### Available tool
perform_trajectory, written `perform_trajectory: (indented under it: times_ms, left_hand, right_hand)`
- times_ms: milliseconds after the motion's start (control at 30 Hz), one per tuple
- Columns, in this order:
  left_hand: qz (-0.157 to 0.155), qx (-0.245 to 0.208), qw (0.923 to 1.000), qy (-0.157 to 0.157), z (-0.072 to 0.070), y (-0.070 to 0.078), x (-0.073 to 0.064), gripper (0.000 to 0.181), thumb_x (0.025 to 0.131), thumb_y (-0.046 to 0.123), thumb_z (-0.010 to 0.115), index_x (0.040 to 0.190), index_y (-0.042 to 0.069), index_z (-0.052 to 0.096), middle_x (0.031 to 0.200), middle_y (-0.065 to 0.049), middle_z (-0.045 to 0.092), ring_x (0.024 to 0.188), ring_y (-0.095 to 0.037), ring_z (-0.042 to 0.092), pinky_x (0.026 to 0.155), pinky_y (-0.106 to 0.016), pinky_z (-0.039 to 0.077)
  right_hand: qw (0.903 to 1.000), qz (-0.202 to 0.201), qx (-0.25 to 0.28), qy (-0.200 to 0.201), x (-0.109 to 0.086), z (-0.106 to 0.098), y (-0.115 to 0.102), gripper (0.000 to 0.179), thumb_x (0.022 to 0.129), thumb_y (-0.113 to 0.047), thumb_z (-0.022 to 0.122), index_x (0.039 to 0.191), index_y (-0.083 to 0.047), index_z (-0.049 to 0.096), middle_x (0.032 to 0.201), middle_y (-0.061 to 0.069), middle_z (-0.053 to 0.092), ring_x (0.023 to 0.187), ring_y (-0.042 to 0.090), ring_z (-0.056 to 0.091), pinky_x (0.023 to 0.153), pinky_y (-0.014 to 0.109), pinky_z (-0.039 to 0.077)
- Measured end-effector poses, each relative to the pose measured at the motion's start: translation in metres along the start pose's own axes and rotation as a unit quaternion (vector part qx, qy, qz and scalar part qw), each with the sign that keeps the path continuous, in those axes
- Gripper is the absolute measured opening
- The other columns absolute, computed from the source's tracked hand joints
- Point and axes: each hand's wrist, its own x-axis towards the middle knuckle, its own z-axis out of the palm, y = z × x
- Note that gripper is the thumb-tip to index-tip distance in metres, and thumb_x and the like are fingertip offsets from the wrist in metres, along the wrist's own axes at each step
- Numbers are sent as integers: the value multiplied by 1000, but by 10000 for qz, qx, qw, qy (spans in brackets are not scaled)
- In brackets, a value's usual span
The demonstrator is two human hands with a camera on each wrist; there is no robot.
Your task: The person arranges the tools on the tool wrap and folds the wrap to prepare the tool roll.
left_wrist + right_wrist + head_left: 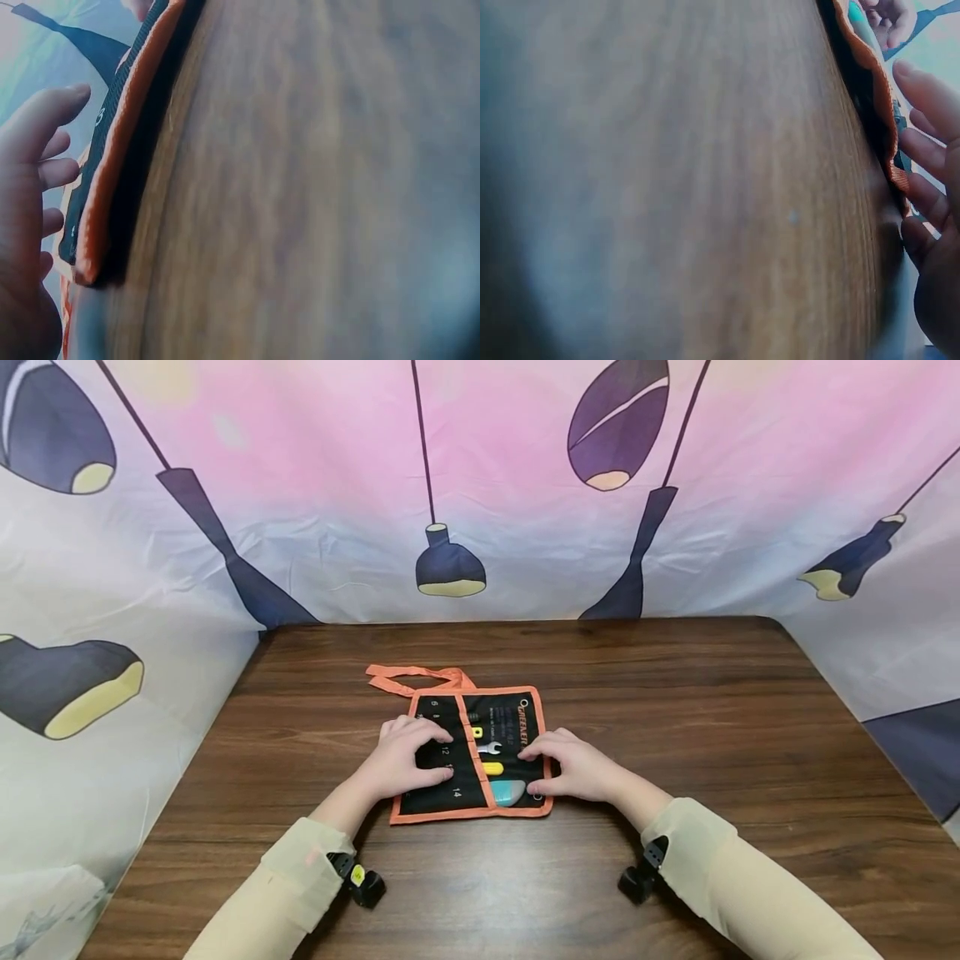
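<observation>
A black tool pouch (438, 797) with orange trim lies unfolded on the table, numbers printed on its left part. From its pockets on the right stick out a small wrench (491, 748), a yellow-handled tool (492, 768), a rounded teal and grey tool (508, 792) and a small yellow end (477, 732). My left hand (408, 756) rests over the pouch's left side, thumb and fingers spread apart. At the right edge my right hand (573, 766) lies with its fingers on the border, loosely bent. Neither hand grips anything. The left wrist view shows the pouch's orange edge (112, 161) beside the fingers.
Orange tie straps (412, 675) trail from the pouch's top left corner. The dark wood table (675, 693) reaches back to a hanging cloth (360, 485) printed with lamps, which also covers both sides. Small black cameras sit on both wrists.
</observation>
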Motion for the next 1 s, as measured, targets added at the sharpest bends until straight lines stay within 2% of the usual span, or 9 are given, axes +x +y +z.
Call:
perform_trajectory:
  times_ms: [133,233,533,800,1000]
  left_hand:
    - [16,-14,10000,7,-4,0,-7,37,74,40,76,105,24,65,93,12,55,89,-12,42,81,-42,26]
    - [-44,-146,9999,-45,-7,1,-13,36,73,39,77,103,25,65,90,13,53,86,-11,41,76,-38,26]
    - [-16,-453,9982,-392,-14,3,-27,27,75,38,76,95,25,65,91,17,57,91,-9,49,82,-39,31]
    - [-28,-474,9976,-509,-18,7,-42,30,74,43,76,96,26,66,92,19,58,88,-8,46,79,-37,32]
    - [-30,-505,9957,-770,-18,7,-45,31,72,49,76,94,30,63,91,22,56,88,-7,43,80,-37,32]
  right_hand:
    - [9998,-165,-85,111,-3,1,-3,42,82,-43,70,116,-21,65,114,-9,59,102,12,46,86,37,40]
    - [9994,-288,-116,173,-3,3,-6,41,82,-44,69,115,-21,66,113,-9,61,99,12,44,85,36,37]
    - [9993,-200,-313,26,-10,7,-6,47,79,-51,70,115,-21,67,113,-10,62,94,11,40,83,36,32]
    - [9995,-218,-245,28,-12,9,-5,51,79,-53,69,118,-21,65,115,-10,61,96,10,41,83,35,33]
    - [9997,-132,-212,-35,-12,8,-6,57,76,-58,68,120,-21,64,117,-10,60,97,10,41,84,36,34]
